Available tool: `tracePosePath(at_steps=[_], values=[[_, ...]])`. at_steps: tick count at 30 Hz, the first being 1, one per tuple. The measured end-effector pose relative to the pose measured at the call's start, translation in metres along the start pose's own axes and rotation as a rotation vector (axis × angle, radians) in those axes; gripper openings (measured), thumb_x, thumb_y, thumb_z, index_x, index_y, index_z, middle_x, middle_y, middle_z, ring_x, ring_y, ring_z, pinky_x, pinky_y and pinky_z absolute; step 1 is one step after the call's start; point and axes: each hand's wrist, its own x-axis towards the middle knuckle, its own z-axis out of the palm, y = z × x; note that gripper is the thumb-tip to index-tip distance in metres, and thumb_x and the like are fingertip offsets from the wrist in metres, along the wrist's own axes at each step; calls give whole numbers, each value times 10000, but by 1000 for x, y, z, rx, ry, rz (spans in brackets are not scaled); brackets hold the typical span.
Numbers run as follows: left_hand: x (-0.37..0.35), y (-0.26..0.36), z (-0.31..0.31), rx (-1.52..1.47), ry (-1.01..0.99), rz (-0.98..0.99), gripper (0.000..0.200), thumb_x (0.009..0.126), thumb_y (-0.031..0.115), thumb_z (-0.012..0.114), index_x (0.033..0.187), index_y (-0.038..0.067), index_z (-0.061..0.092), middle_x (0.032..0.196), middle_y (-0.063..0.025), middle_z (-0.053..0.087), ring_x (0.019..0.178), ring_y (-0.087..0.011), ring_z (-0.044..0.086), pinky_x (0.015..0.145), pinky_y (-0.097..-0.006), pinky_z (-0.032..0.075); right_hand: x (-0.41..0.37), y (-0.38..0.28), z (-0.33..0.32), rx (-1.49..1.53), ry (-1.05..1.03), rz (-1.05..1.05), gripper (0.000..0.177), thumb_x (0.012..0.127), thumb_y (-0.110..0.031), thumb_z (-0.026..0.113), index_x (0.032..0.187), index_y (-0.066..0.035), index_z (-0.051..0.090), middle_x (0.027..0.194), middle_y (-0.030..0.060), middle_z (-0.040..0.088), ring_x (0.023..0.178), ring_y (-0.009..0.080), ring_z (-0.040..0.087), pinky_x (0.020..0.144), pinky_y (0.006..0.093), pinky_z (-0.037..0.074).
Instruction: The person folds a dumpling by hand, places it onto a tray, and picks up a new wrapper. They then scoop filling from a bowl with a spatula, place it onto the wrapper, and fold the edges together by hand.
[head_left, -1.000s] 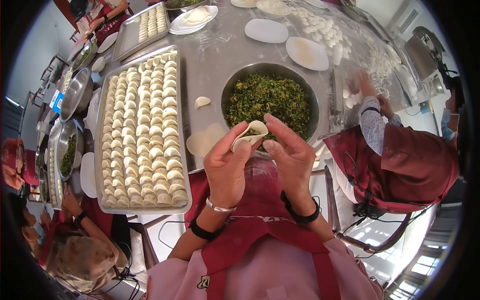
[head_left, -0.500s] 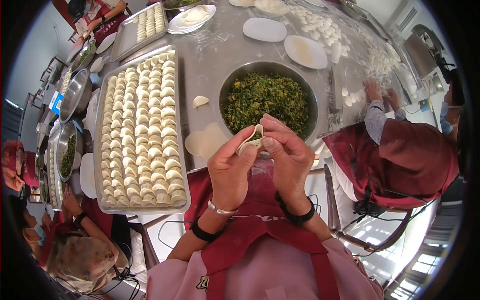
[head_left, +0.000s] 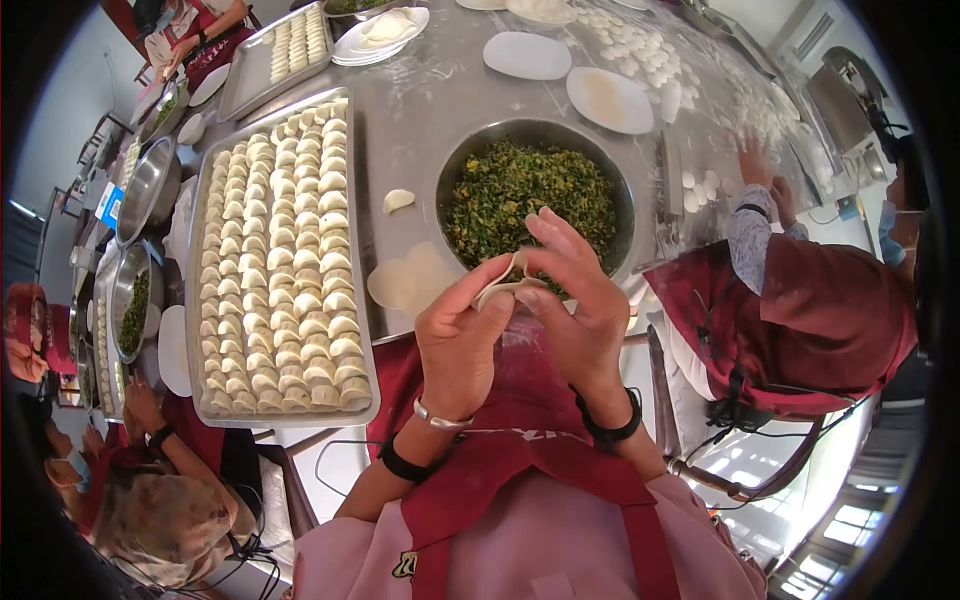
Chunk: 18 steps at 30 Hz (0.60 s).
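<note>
Dumpling (head_left: pixel 508 283) pinched between left hand (head_left: pixel 460 335), right hand (head_left: pixel 580 300)

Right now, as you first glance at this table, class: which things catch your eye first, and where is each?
The long tray on the left, packed with rows of folded dumplings, strikes first. At centre, the left hand and right hand pinch a dumpling between them, just in front of a steel bowl heaped with green filling.
</note>
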Motion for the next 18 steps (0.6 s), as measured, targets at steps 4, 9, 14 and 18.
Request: tracePosePath(at_steps=[4, 9, 14, 18], values=[[0, 2, -2, 27, -41, 13, 384, 1004, 54, 579, 1357, -84, 518, 1294, -183, 619, 1163, -235, 629, 1029, -368, 527, -4, 4, 5, 414, 28, 250, 312, 822, -4, 737, 1129, 32, 695, 1370, 209, 594, 1364, 339, 492, 1118, 407, 395], [-1, 2, -1, 21, -19, -6, 383, 1006, 78, 586, 1347, -85, 526, 1294, -189, 618, 1154, -236, 632, 1019, -368, 536, -6, 5, 5, 528, 16, 268, 241, 841, 8, 723, 1079, 40, 702, 1339, 243, 604, 1371, 329, 481, 1130, 402, 375], [-3, 7, 3, 1, 21, -32, 362, 991, 45, 598, 1328, -80, 554, 1262, -170, 635, 1118, -193, 630, 971, -319, 533, -6, 3, 5, 279, 36, 172, 195, 814, 29, 731, 1007, 9, 719, 1240, 208, 675, 1316, 347, 538, 1080, 411, 432], [-4, 8, 0, 99, -3, -42, 348, 982, 18, 601, 1313, -82, 568, 1249, -164, 641, 1103, -191, 638, 952, -313, 545, -6, 2, 5, 271, 40, 80, 193, 789, 41, 747, 975, -6, 723, 1199, 182, 697, 1280, 337, 570, 1029, 403, 476]])
